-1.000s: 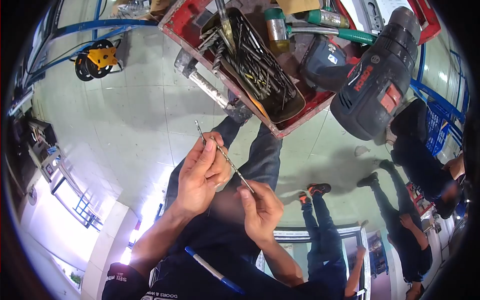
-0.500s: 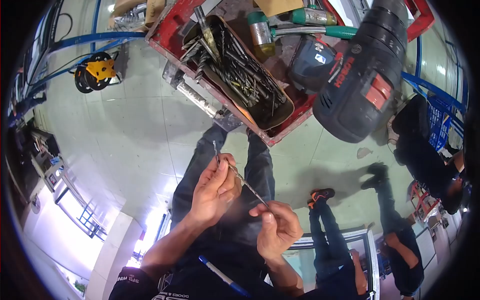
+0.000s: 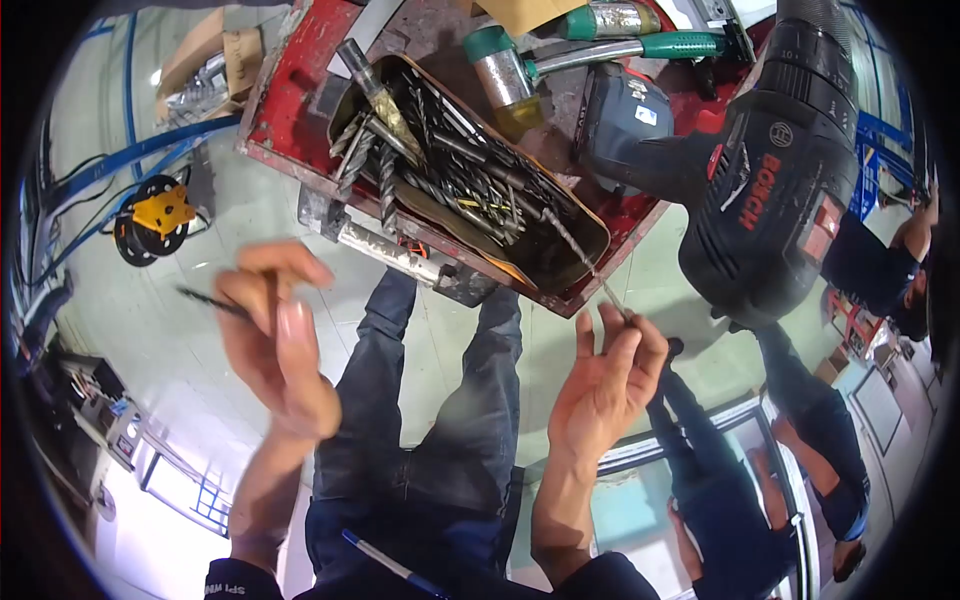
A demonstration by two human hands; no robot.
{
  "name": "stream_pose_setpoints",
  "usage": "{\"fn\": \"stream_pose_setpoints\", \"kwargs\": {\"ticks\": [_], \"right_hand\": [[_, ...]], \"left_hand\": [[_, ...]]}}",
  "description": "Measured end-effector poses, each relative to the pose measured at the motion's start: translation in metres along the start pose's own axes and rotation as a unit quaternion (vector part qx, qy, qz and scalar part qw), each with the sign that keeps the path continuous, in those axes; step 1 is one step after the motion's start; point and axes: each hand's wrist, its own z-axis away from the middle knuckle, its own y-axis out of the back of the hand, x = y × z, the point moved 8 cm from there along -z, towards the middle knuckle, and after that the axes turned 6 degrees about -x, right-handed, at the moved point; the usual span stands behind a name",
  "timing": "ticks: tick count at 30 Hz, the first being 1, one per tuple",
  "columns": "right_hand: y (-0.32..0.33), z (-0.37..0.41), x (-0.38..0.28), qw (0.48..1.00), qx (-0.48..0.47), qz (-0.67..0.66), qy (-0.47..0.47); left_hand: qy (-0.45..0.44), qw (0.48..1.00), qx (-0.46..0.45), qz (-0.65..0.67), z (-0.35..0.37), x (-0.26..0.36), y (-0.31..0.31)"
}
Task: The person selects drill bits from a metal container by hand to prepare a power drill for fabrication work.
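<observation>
My left hand (image 3: 275, 340), a little blurred, is out to the left over the floor. Its fingers are closed on a dark drill bit (image 3: 208, 299) that juts out leftward. Below the front corner of a red tray (image 3: 280, 165), my right hand (image 3: 605, 390) pinches the end of a thin twist drill bit (image 3: 574, 246). That bit slants up and left, its tip over an oblong tin (image 3: 597, 222). Several loose drill bits (image 3: 470, 180) fill the tin, which sits inside the tray.
A Bosch cordless drill (image 3: 745, 200) lies across the tray's right side. Behind the tin is a green-handled hammer (image 3: 600, 55). A yellow and black cable reel (image 3: 155, 215) stands on the floor at left. Other people (image 3: 720, 490) stand at lower right.
My hands have moved apart. The left swung left with the dark bit; the right rose to the tray's corner with the other bit. The view has shifted slightly.
</observation>
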Motion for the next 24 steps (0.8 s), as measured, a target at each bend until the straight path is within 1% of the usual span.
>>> {"fn": "stream_pose_setpoints", "kwargs": {"ticks": [2, 3, 6, 7, 8, 10, 14, 15, 18, 19, 21, 22, 23, 24], "right_hand": [[-0.014, -0.002, 0.008, 1.000, 0.001, -0.024, 0.001], [-0.019, -0.002, 0.012, 1.000, 0.014, -0.013, -0.009], [-0.026, -0.001, 0.024, 0.999, 0.033, 0.027, -0.016], [-0.028, -0.002, 0.022, 0.999, 0.038, 0.028, -0.002], [-0.033, -0.003, 0.021, 0.999, 0.033, 0.039, 0.005], [-0.042, -0.006, 0.019, 0.998, 0.019, 0.055, 0.016], [-0.062, -0.015, 0.024, 0.998, -0.045, 0.043, 0.007], [-0.068, -0.016, 0.025, 0.996, -0.078, 0.035, 0.005], [-0.073, -0.011, 0.015, 0.991, -0.113, 0.046, 0.050], [-0.073, -0.008, 0.008, 0.986, -0.119, 0.079, 0.085], [-0.062, 0.002, -0.003, 0.965, -0.085, 0.191, 0.157], [-0.057, 0.007, -0.007, 0.948, -0.066, 0.247, 0.190], [-0.059, 0.007, -0.011, 0.925, -0.067, 0.303, 0.220], [-0.062, 0.007, -0.015, 0.898, -0.063, 0.356, 0.251]], "left_hand": [[0.034, 0.999, 0.000, -0.006, -0.024, -0.009, 0.015], [0.050, 0.999, -0.001, -0.009, -0.035, -0.014, 0.020], [0.057, 0.998, -0.035, 0.019, -0.054, -0.024, 0.023], [0.060, 0.996, -0.055, 0.021, -0.058, -0.026, 0.020], [0.069, 0.995, -0.056, 0.037, -0.060, -0.030, 0.019], [0.087, 0.993, -0.054, 0.064, -0.062, -0.038, 0.018], [0.091, 0.992, -0.029, 0.088, -0.073, -0.049, 0.025], [0.084, 0.994, -0.020, 0.064, -0.076, -0.048, 0.029], [0.126, 0.992, 0.004, 0.023, -0.082, -0.041, 0.035], [0.112, 0.993, 0.020, -0.022, -0.083, -0.034, 0.037], [0.092, 0.996, 0.007, -0.023, -0.071, -0.028, 0.043], [0.083, 0.996, -0.001, -0.022, -0.061, -0.026, 0.043], [0.038, 0.999, -0.005, -0.010, -0.048, -0.022, 0.037], [0.061, 0.998, -0.030, 0.015, -0.031, -0.026, 0.027]]}}
